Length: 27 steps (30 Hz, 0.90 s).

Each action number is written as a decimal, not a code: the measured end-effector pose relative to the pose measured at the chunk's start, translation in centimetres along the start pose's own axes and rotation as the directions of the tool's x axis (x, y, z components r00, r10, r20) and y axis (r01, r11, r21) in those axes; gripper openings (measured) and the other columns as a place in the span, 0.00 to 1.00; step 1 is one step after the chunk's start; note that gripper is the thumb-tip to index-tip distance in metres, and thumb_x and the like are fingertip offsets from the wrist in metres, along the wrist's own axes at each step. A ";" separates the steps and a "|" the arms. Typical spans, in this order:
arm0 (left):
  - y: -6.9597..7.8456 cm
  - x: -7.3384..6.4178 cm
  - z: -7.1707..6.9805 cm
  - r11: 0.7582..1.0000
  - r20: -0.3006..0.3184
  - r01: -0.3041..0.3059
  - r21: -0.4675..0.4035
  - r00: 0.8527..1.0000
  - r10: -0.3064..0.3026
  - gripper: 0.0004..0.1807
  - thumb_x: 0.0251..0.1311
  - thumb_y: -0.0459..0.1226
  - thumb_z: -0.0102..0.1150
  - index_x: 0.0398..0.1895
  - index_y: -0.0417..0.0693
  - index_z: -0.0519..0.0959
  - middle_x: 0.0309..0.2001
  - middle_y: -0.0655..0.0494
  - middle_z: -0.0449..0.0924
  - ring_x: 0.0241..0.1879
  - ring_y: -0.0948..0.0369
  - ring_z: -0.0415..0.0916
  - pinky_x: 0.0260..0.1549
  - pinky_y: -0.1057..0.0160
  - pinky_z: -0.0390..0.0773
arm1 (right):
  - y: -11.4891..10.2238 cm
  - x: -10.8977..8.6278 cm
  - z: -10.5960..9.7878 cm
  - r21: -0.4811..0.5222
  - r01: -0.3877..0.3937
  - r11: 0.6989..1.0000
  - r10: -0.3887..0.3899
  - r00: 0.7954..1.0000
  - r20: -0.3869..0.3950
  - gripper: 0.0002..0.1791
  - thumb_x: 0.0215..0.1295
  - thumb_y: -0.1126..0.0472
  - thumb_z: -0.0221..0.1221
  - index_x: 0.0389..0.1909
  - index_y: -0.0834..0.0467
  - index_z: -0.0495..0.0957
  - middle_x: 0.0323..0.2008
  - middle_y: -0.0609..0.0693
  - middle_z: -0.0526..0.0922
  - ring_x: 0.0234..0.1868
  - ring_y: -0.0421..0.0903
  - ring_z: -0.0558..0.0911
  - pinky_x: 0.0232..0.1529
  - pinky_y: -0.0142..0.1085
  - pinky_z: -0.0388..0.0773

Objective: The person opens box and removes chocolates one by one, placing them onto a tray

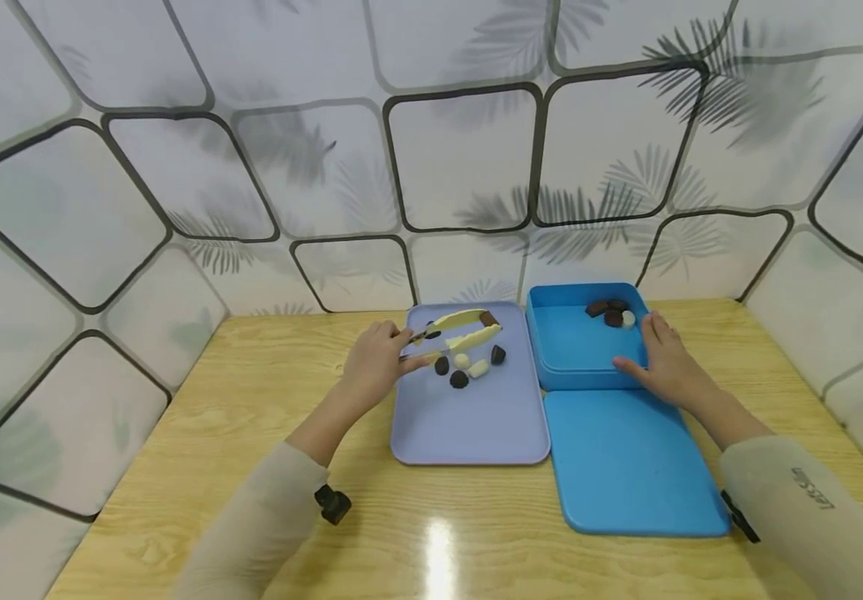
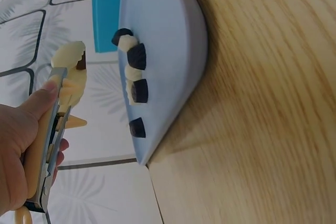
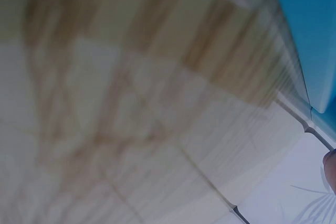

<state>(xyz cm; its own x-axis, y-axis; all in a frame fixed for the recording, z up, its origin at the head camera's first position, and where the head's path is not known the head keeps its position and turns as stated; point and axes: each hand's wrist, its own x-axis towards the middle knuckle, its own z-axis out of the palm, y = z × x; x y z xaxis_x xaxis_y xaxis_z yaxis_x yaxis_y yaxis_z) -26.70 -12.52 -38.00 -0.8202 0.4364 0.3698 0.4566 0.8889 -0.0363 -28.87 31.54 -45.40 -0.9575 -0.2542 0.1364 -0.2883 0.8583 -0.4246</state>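
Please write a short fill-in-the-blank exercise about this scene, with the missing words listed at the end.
1. The left hand holds tongs with a ____ (brown or white) piece at their tips.
2. The right hand is at the blue box's ____ (left or right) side.
3. Beside dark pieces, the blue box contains exactly ____ white piece.
4. Seen from the person, the blue lid lies in ____ of the blue box.

Missing words: brown; right; one; front.

Cream-tipped tongs (image 1: 474,337) with a brown chocolate (image 1: 488,318) between the tips
Left hand (image 1: 373,362) grips them over the lilac tray (image 1: 469,425), which has some loose dark chocolates (image 1: 459,380) and cream pieces (image 1: 479,368) on it. Right hand (image 1: 670,360) is on the right side of the open blue box (image 1: 584,381) next door, a few brown chocolates (image 1: 613,318) bunched toward its far right corner.
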 end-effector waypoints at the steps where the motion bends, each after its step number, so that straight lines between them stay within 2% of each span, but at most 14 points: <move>1: -0.1 -0.1 0.1 1.000 0.004 -0.004 0.011 1.000 0.004 0.29 0.51 0.55 0.62 0.48 0.42 0.81 0.32 0.50 0.74 0.30 0.57 0.70 0.30 0.63 0.74 | 0.0 0.0 0.0 0.004 0.000 1.000 0.000 1.000 0.003 0.55 0.66 0.37 0.50 0.69 0.75 0.33 0.69 0.76 0.35 0.70 0.72 0.38 0.66 0.64 0.41; 7: -0.8 -0.5 0.6 0.997 0.041 -0.026 0.078 0.999 0.023 0.27 0.50 0.55 0.62 0.43 0.42 0.83 0.32 0.50 0.75 0.29 0.57 0.70 0.29 0.63 0.74 | -0.1 0.0 0.0 0.012 -0.002 1.000 0.002 1.000 0.004 0.55 0.66 0.38 0.51 0.69 0.75 0.33 0.69 0.76 0.35 0.70 0.72 0.37 0.66 0.64 0.41; 13: -0.8 -0.2 0.8 0.995 0.103 -0.034 0.098 0.994 0.024 0.27 0.50 0.56 0.62 0.42 0.42 0.82 0.34 0.49 0.77 0.29 0.56 0.71 0.27 0.62 0.74 | 0.1 -0.1 0.1 0.009 -0.002 1.000 0.002 1.000 0.001 0.55 0.66 0.38 0.50 0.69 0.75 0.33 0.70 0.76 0.34 0.70 0.72 0.37 0.66 0.64 0.40; 19: -0.8 0.2 0.8 0.993 0.165 -0.003 0.114 0.986 -0.016 0.35 0.47 0.58 0.63 0.49 0.39 0.79 0.36 0.47 0.75 0.33 0.54 0.70 0.31 0.59 0.75 | -0.1 -0.2 0.0 0.015 -0.001 1.000 0.000 1.000 0.004 0.55 0.66 0.38 0.50 0.69 0.76 0.33 0.70 0.76 0.34 0.70 0.72 0.37 0.66 0.63 0.40; 22: -0.8 0.3 1.0 0.992 0.138 0.002 0.129 0.990 -0.019 0.40 0.44 0.60 0.66 0.51 0.37 0.77 0.37 0.46 0.73 0.34 0.53 0.70 0.32 0.58 0.74 | -0.2 -0.1 -0.1 0.008 -0.001 1.000 0.001 1.000 0.000 0.55 0.66 0.38 0.50 0.69 0.76 0.33 0.70 0.76 0.34 0.70 0.72 0.37 0.66 0.64 0.41; 27: -0.9 0.4 1.4 0.995 0.030 -0.007 0.101 1.000 0.004 0.45 0.38 0.60 0.69 0.53 0.33 0.75 0.39 0.42 0.74 0.36 0.50 0.72 0.34 0.55 0.76 | -0.2 -0.1 -0.3 -0.005 -0.006 1.000 0.006 1.000 0.002 0.56 0.66 0.37 0.50 0.69 0.76 0.33 0.70 0.75 0.35 0.70 0.72 0.38 0.65 0.64 0.42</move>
<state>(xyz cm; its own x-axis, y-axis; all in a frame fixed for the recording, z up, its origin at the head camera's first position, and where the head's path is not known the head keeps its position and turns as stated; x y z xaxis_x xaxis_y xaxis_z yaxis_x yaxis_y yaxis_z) -27.92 -12.99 -39.18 -0.8286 0.4435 0.3415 0.4249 0.8955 -0.1321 -28.70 31.48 -45.07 -0.9593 -0.2494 0.1321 -0.2821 0.8622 -0.4207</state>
